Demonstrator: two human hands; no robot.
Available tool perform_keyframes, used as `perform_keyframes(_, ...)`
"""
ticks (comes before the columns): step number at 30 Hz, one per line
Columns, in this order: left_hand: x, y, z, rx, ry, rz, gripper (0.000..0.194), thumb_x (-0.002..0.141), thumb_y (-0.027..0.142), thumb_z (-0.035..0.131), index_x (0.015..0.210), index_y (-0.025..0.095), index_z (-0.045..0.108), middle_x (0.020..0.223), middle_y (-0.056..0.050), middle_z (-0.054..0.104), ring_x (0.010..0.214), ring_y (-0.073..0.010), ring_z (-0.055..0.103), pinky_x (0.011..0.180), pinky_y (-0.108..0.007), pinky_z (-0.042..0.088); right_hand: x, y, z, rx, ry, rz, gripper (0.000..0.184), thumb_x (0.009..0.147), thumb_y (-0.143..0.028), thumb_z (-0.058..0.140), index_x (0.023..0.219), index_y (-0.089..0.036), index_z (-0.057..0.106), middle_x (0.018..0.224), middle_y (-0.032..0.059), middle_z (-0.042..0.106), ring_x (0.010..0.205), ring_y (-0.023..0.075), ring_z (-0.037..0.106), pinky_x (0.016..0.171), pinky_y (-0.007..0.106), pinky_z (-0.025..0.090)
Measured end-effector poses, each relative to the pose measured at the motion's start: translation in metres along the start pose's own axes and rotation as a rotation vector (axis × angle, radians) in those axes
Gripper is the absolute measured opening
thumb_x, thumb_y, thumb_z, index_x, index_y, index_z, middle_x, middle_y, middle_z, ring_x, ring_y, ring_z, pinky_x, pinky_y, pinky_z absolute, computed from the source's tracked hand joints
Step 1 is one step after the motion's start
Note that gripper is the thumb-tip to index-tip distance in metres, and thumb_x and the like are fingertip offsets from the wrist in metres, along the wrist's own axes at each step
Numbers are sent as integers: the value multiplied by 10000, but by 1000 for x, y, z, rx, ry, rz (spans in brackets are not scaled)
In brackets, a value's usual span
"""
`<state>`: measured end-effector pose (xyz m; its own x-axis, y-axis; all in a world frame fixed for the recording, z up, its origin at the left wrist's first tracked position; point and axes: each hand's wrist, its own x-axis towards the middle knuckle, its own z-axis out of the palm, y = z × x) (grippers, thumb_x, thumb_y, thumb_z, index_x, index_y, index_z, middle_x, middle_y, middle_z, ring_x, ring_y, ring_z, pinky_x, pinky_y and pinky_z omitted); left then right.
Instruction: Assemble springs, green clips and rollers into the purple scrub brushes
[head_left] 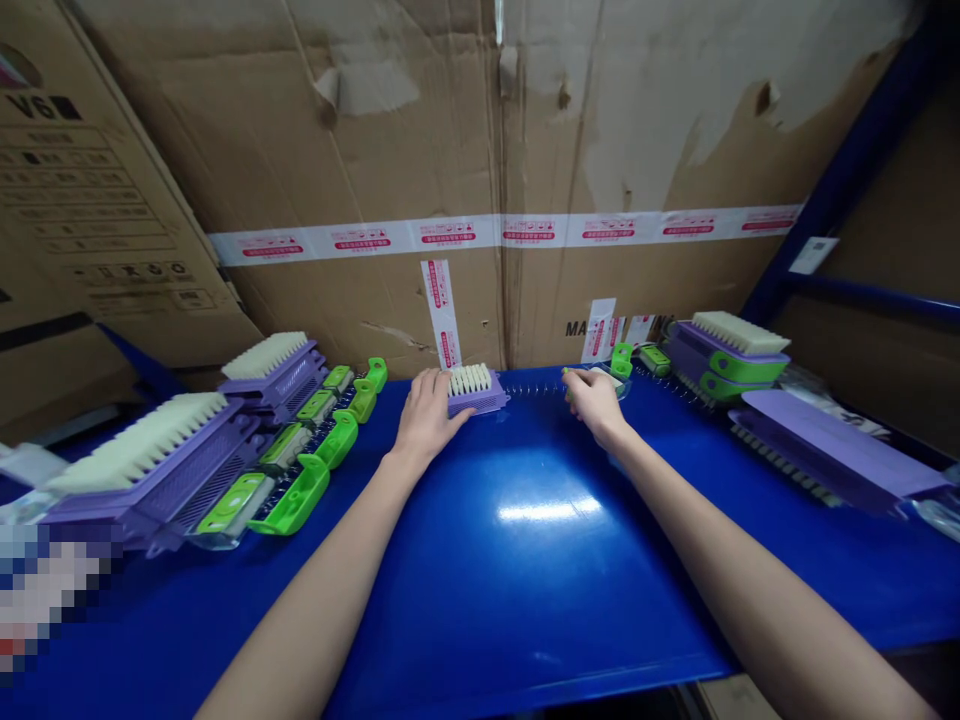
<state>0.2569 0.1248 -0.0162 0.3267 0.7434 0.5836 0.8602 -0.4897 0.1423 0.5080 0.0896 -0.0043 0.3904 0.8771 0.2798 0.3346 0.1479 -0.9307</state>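
Observation:
My left hand [429, 412] grips the left end of a purple brush [480, 402] with pale bristles facing up, at the back of the blue table. Its fingers reach over the far side and its thumb lies along the near side. My right hand [596, 403] is further right with its fingers pinched together; a speck of green shows at the fingertips, too small to name. Just behind that hand lies a clear-and-green part [616, 380], partly covered. A row of small metal pins [531, 388] runs between the two hands.
At left stand purple brushes [150, 470] beside green handle-like pieces [300, 495] and green-topped clear parts [234, 508]. At right are stacked purple-and-green brushes [731, 355] and a purple piece lying bristles down [832, 445]. Cardboard [360, 150] walls the back; a blue post [832, 160] rises right.

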Motion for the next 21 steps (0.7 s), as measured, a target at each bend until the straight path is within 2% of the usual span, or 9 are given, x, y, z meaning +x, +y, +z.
perform_keyframes(3, 1, -5, -3, -32, 6, 17, 537, 744, 403, 692, 1175, 167, 476, 1164, -124, 536, 1112, -291, 470, 916, -436, 463, -1, 1, 0, 91, -94, 163, 249, 752, -392, 535, 624, -178, 537, 499, -18, 479, 379, 92, 407, 333, 217, 292)
perform_keyframes(8, 1, -4, -8, -69, 24, 146, 601, 717, 361, 727, 1211, 189, 432, 1161, -112, 487, 1094, -281, 454, 915, -450, 470, 1, 0, -3, 144, -75, 240, 212, 730, -350, 554, 787, -148, 581, 545, -17, 501, 376, 88, 442, 303, 197, 299)
perform_keyframes(11, 0, -1, -8, -76, 80, 170, 681, 708, 318, 734, 1276, 193, 380, 1175, -125, 456, 1106, -298, 439, 925, -489, 460, 2, 0, -4, 159, -40, 249, 240, 716, -344, 564, 855, -150, 592, 549, -26, 498, 383, 90, 458, 313, 194, 317)
perform_keyframes(14, -1, 1, -9, -69, 125, 128, 766, 694, 294, 738, 1335, 186, 334, 1159, -138, 435, 1097, -313, 435, 908, -517, 464, 2, -1, -4, 153, 24, 237, 219, 738, -364, 535, 791, -157, 584, 544, -21, 500, 382, 86, 449, 320, 196, 317)
perform_keyframes(17, -2, 2, -9, -58, 146, 106, 702, 697, 313, 731, 1296, 173, 394, 1138, -142, 423, 1092, -317, 434, 896, -515, 473, 0, -4, -3, 167, 74, 233, 229, 747, -362, 515, 813, -157, 595, 565, -15, 516, 389, 85, 450, 326, 199, 322)
perform_keyframes(21, -4, 3, -8, -62, 171, 101, 577, 696, 325, 725, 1186, 162, 466, 1131, -143, 424, 1105, -321, 436, 904, -517, 474, -5, -9, 5, 276, 6, 216, 368, 717, -302, 538, 1053, -155, 573, 650, -13, 550, 442, 94, 513, 360, 200, 396)
